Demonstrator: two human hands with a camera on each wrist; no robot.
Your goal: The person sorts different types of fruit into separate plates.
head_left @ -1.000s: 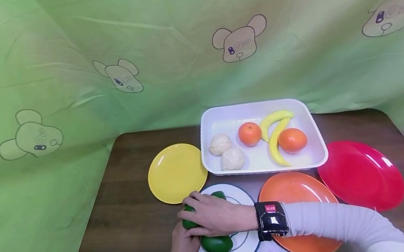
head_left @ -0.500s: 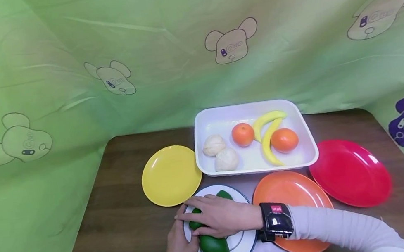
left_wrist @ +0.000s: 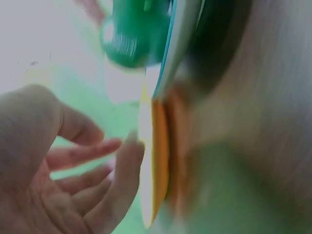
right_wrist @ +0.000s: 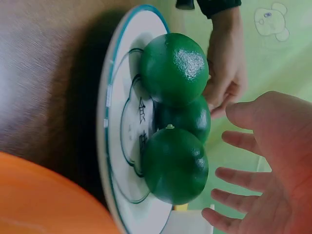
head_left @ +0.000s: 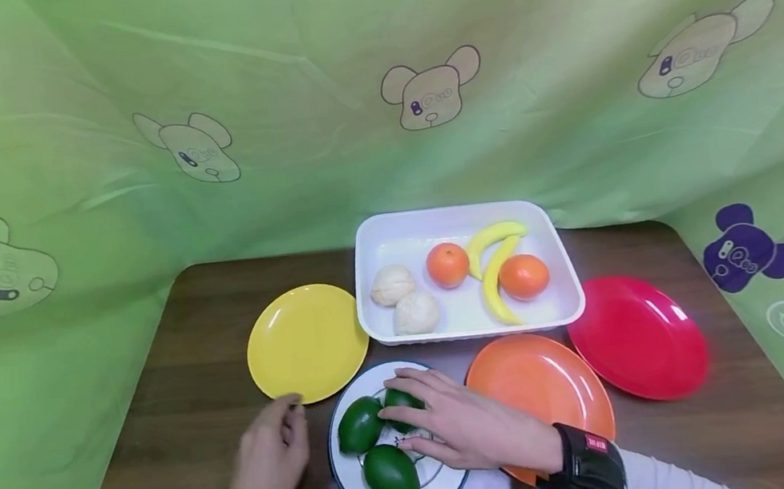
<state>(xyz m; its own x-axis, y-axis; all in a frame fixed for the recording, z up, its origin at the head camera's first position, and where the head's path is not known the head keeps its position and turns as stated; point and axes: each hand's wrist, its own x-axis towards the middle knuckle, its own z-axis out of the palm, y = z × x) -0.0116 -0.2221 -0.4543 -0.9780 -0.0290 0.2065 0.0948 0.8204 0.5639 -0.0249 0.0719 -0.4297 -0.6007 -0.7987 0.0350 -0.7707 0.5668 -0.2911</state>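
In the head view three smooth dark-green fruits (head_left: pixel 392 474) lie on a white plate with a blue rim (head_left: pixel 444 484). Over this plate stretches my right hand (head_left: pixel 467 427), its fingers spread above the far fruit. The right wrist view shows the right hand's fingers apart and holding nothing, beside the green fruits (right_wrist: pixel 175 165). My left hand (head_left: pixel 268 456) is off to the left of the white plate, fingertips right at the near edge of the yellow plate (head_left: pixel 307 343). Its fingers are loosely bent with nothing in them, as the left wrist view also shows.
Behind the plates stands a white tray (head_left: pixel 368 336) with two whitish round items (head_left: pixel 416 313), two orange fruits (head_left: pixel 523 276) and two bananas (head_left: pixel 495 289). An orange plate (head_left: pixel 523 375) and a red plate (head_left: pixel 638 337) sit to the right. A green cloth hangs behind.
My hands, earlier together over the green fruits, have parted. The left hand has let go and moved left toward the yellow plate; the right has drawn back a little, uncovering the fruits.
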